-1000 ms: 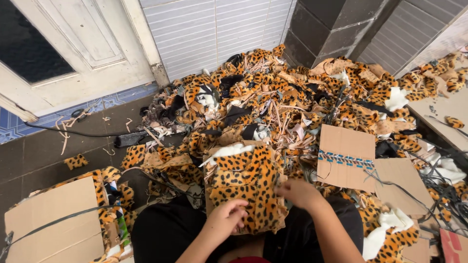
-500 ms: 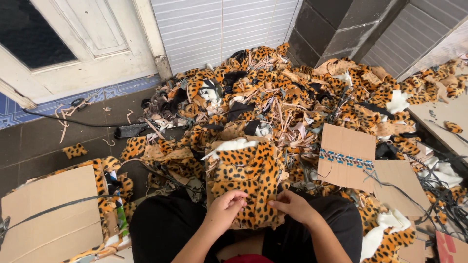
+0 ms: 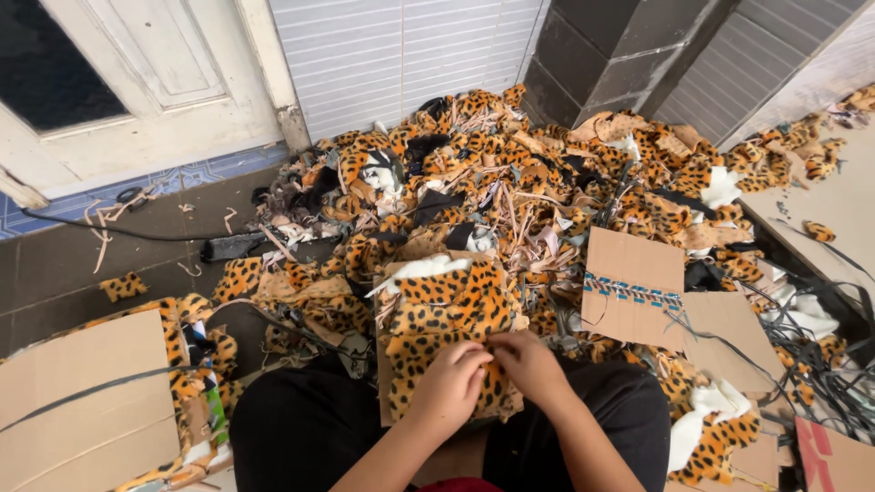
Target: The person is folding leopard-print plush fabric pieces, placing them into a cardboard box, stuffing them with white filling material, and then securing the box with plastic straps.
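Head view, what are the two hands doing?

— Both sit close together on a leopard-print plush piece (image 3: 447,319) lying across the person's lap. The left hand (image 3: 453,375) is curled shut, pinching the fabric near its lower middle. The right hand (image 3: 527,364) is closed too, fingertips gripping the same spot from the other side, so the two nearly touch.

— How far along does the work look?

— My judgement: well short of finished. One piece is in hand, and a large heap of leopard-print scraps (image 3: 510,173) covers the floor in front, running from the white tiled wall (image 3: 401,55) to the dark pillar (image 3: 620,55). Mixed into it are pale strips, black bits and white fleece. I cannot tell which pieces are already handled and which are waiting; nothing lies in a neat finished stack.

— Any containers?

— Only cardboard. At the lower left a flattened cardboard box (image 3: 82,410) lies bound with a dark strap, with spotted fabric tucked along its right edge. To the right of the lap lies a cardboard sheet (image 3: 633,287) with a blue patterned tape strip, flat and holding nothing. A larger board (image 3: 838,210) at the far right carries a few loose scraps.

— Anything else nearby?

— A black cable (image 3: 100,228) trails over the dark floor tiles below the white door (image 3: 137,82).
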